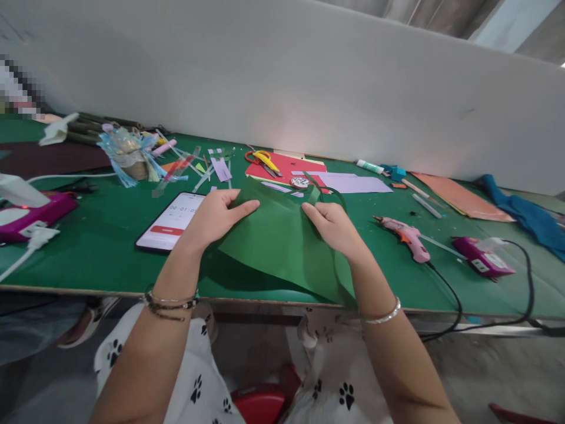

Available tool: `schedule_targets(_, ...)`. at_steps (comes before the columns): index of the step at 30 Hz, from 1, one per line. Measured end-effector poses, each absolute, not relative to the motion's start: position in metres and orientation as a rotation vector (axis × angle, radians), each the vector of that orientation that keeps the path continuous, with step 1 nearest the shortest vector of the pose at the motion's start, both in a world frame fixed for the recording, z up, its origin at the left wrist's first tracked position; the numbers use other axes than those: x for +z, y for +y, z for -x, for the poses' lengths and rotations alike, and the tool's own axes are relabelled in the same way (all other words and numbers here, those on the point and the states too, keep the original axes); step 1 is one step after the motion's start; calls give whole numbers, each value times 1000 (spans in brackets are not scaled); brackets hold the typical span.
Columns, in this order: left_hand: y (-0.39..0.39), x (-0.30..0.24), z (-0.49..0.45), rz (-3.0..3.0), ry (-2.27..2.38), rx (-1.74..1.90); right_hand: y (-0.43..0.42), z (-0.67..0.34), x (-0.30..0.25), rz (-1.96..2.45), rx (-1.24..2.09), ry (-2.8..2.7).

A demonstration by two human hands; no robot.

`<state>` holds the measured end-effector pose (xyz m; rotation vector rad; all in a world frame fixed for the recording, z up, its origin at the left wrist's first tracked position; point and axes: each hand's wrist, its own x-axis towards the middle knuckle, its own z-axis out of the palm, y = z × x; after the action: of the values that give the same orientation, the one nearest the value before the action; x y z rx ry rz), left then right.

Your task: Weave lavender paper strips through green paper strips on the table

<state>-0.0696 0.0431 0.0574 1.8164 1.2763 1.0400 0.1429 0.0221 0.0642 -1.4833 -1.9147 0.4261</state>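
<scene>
Above the green tabletop (pixel 101 265), left hand (pixel 220 217) and right hand (pixel 330 225) pinch a broad green paper sheet (pixel 276 241) — narrow curled green strip (pixel 313 194) apparently cut, rest seemingly whole.

Head cam looks fwd/down across green tbl (pixel 106 265), L hand (pixel 217 218) & R hand (pixel 333 228) near, pale panel (pixel 273 76) beyond.

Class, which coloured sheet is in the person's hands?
The green sheet, held by the left hand and right hand; the red sheet, lilac sheet and orange sheet lie on the table.
</scene>
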Motion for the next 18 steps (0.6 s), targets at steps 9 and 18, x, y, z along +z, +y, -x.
schedule_targets(9, 45, 56, 70, -1949, 1292, 1122, 23, -148, 64, 1575, 484, -1749)
schedule_targets(18, 46, 57, 72, -1939, 1275, 1125, 21, -149, 65, 1491, 454, -1917)
